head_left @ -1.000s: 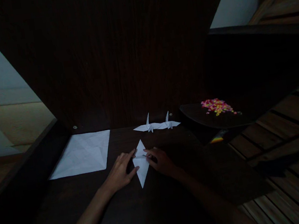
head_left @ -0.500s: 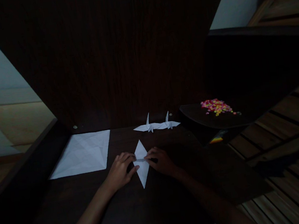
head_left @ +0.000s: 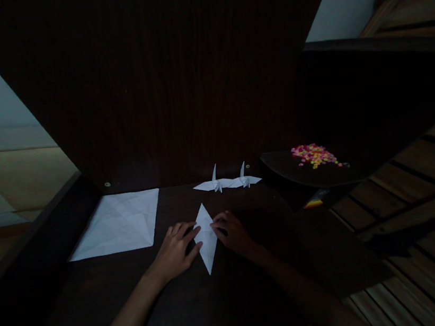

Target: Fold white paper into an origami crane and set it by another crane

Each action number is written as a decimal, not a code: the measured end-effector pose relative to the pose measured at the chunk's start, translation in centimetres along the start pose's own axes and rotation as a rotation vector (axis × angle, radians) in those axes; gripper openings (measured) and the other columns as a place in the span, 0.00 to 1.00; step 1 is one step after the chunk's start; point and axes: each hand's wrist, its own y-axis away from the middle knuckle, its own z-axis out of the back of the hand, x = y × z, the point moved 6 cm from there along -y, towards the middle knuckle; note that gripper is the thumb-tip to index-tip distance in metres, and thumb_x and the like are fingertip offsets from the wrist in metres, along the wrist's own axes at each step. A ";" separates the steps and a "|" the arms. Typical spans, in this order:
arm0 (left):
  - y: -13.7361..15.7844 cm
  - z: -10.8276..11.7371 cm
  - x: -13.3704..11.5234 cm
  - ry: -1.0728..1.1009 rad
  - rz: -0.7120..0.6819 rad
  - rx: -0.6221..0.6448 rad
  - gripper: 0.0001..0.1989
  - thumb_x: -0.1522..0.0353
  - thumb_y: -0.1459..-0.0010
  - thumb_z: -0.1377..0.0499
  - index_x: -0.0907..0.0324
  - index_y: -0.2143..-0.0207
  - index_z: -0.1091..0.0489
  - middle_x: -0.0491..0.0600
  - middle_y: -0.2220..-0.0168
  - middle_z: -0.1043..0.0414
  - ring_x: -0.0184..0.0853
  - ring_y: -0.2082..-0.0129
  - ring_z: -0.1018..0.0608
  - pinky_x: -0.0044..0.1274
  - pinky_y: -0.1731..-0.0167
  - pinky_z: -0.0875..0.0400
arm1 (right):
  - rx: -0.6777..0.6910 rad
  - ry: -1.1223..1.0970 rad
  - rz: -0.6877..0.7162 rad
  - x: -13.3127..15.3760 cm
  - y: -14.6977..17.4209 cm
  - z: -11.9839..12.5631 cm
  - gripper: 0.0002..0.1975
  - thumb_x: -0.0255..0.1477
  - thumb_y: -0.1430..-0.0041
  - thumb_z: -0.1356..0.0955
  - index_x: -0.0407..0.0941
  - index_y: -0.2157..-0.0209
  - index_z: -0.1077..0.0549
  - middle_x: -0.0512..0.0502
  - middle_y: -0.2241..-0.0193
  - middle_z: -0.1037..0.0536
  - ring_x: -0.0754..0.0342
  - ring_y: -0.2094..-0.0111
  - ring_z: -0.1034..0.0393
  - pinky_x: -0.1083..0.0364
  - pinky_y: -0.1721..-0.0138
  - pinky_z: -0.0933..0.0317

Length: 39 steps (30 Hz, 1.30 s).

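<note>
A white folded paper diamond (head_left: 207, 244) lies flat on the dark table, its points toward and away from me. A crease crosses its middle. My left hand (head_left: 177, 247) rests along its left side, fingers spread, fingertips pressing on the paper's edge. At the right corner, my right hand (head_left: 231, 230) has thumb and forefinger close together on the paper; its other fingers are curled and partly in shadow. Just beyond the diamond stand two white origami cranes, a left crane (head_left: 215, 185) and a right crane (head_left: 244, 181), side by side with wings touching or joined.
A creased white paper sheet (head_left: 119, 224) lies at the left, near the raised side board (head_left: 30, 233). Behind the cranes rises a dark wooden panel (head_left: 175, 83). On a rounded shelf (head_left: 282, 168) at the right sits a pile of small colourful pieces (head_left: 315, 155).
The raised flap across the diamond's middle now lies flat. My right hand's fingertips have slid outward to the right corner, and my left forefinger sits slightly lower on the paper.
</note>
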 end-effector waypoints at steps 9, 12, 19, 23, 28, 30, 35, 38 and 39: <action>0.1 -0.3 0.0 -0.013 0.035 -0.007 0.26 0.52 0.40 0.48 0.55 0.44 0.35 0.54 0.45 0.33 0.48 0.48 0.33 0.44 0.50 0.39 | 0.051 0.026 0.022 0.4 0.4 0.6 0.12 0.29 0.48 0.30 0.47 0.59 0.24 0.43 0.57 0.25 0.48 0.57 0.32 0.40 0.45 0.45; 0.1 -0.3 -0.1 -0.001 0.044 -0.013 0.32 0.48 0.45 0.46 0.56 0.44 0.35 0.56 0.45 0.34 0.50 0.48 0.33 0.45 0.50 0.40 | 0.069 0.010 0.027 0.2 0.4 0.6 0.14 0.29 0.49 0.30 0.46 0.58 0.24 0.43 0.57 0.25 0.47 0.55 0.32 0.41 0.45 0.44; 0.1 -0.1 -0.3 0.025 0.060 -0.030 0.30 0.54 0.49 0.40 0.57 0.45 0.35 0.56 0.46 0.33 0.51 0.48 0.33 0.46 0.49 0.42 | 0.090 0.005 -0.003 0.3 0.2 0.8 0.12 0.33 0.47 0.29 0.47 0.60 0.22 0.43 0.57 0.24 0.47 0.56 0.32 0.42 0.48 0.42; 0.1 0.6 -0.3 0.097 0.062 -0.021 0.27 0.61 0.48 0.40 0.56 0.46 0.36 0.54 0.48 0.31 0.49 0.49 0.32 0.43 0.49 0.41 | 0.063 -0.005 -0.025 0.5 0.0 0.9 0.07 0.35 0.44 0.30 0.49 0.64 0.21 0.45 0.60 0.23 0.49 0.58 0.31 0.44 0.51 0.40; 0.1 1.2 0.1 0.163 0.077 0.018 0.26 0.68 0.49 0.41 0.56 0.46 0.37 0.53 0.50 0.30 0.47 0.50 0.31 0.42 0.48 0.41 | 0.051 0.007 -0.059 0.4 -0.3 0.8 0.10 0.33 0.41 0.32 0.49 0.72 0.20 0.46 0.62 0.22 0.50 0.60 0.32 0.47 0.55 0.37; 0.1 1.2 0.2 0.177 0.053 0.044 0.24 0.69 0.50 0.41 0.55 0.48 0.35 0.53 0.49 0.30 0.47 0.49 0.31 0.43 0.47 0.41 | 0.056 0.012 -0.065 0.4 -0.3 0.7 0.09 0.32 0.41 0.32 0.48 0.73 0.20 0.46 0.62 0.22 0.50 0.60 0.32 0.46 0.54 0.38; 0.2 1.2 0.7 0.182 0.001 0.072 0.20 0.70 0.48 0.43 0.55 0.50 0.30 0.53 0.45 0.33 0.47 0.46 0.33 0.44 0.45 0.44 | 0.041 0.000 -0.104 0.1 -0.3 0.7 0.08 0.32 0.44 0.30 0.47 0.75 0.21 0.47 0.63 0.21 0.50 0.60 0.32 0.46 0.54 0.39; 0.2 1.3 0.6 0.177 -0.045 0.081 0.19 0.68 0.45 0.42 0.55 0.50 0.30 0.53 0.46 0.32 0.45 0.46 0.32 0.41 0.46 0.42 | 0.024 -0.046 -0.141 0.0 -0.4 0.7 0.11 0.32 0.43 0.30 0.47 0.79 0.23 0.47 0.64 0.21 0.51 0.62 0.31 0.47 0.57 0.38; 0.2 1.3 0.4 0.176 -0.064 0.078 0.19 0.66 0.44 0.42 0.55 0.50 0.29 0.53 0.46 0.31 0.45 0.47 0.32 0.41 0.46 0.41 | 0.015 -0.056 -0.153 -0.1 -0.4 0.8 0.12 0.32 0.43 0.30 0.46 0.80 0.25 0.46 0.65 0.21 0.51 0.63 0.31 0.47 0.57 0.38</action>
